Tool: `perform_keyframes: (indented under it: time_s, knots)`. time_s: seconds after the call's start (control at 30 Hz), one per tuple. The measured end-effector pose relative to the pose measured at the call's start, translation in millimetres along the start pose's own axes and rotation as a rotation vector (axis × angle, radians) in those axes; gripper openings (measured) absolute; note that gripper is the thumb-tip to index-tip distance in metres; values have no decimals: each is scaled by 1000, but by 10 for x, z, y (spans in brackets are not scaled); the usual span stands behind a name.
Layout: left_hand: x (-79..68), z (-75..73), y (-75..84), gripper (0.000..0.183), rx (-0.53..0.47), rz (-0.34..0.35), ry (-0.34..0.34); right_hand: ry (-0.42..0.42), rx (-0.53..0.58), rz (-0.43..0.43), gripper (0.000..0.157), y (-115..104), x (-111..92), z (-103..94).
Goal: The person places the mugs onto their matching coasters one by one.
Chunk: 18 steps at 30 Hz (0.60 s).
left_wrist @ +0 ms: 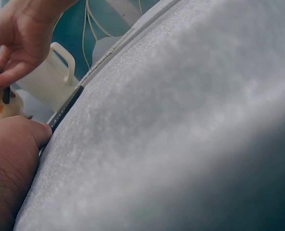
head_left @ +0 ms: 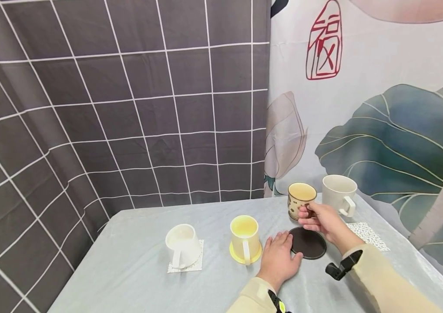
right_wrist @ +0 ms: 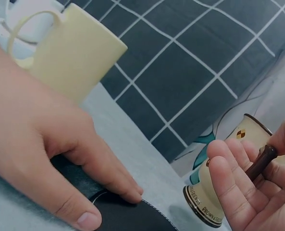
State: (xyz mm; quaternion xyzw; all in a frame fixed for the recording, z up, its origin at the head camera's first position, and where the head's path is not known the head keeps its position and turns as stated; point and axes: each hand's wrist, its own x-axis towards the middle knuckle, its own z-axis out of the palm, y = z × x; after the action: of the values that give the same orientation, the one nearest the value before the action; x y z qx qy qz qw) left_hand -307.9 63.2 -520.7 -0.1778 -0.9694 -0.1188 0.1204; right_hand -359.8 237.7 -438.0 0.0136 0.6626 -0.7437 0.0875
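Note:
My right hand pinches the dark brown handle of a small cream mug with brown spots and a yellow inside. In the right wrist view lettering runs round the base of this mug. Just in front of it, a round black coaster with a stitched edge lies flat on the table. My left hand rests palm down at the coaster's left side. Its fingers are fairly straight, with fingertips and thumb touching the rim of the coaster.
A yellow mug stands on a yellow round coaster left of my hands. Further left, a white mug sits on a square coaster. Behind my right hand stands a larger white mug, near a speckled square coaster.

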Motion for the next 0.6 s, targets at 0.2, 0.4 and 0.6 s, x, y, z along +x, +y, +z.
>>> perform_keyframes:
  time_s: [0.2,0.4,0.6]
  knots:
    - [-1,-5,4,57,-12,-3,-6,-9,-40,-25,34,6,-146,-24]
    - [3,0,-3,57,-10,-4,-5,-12,-54,-25,34,21,-291,-18]
    - [2,-9,2,57,-17,-8,-11,-25,-52,-20,33,40,-433,-6]
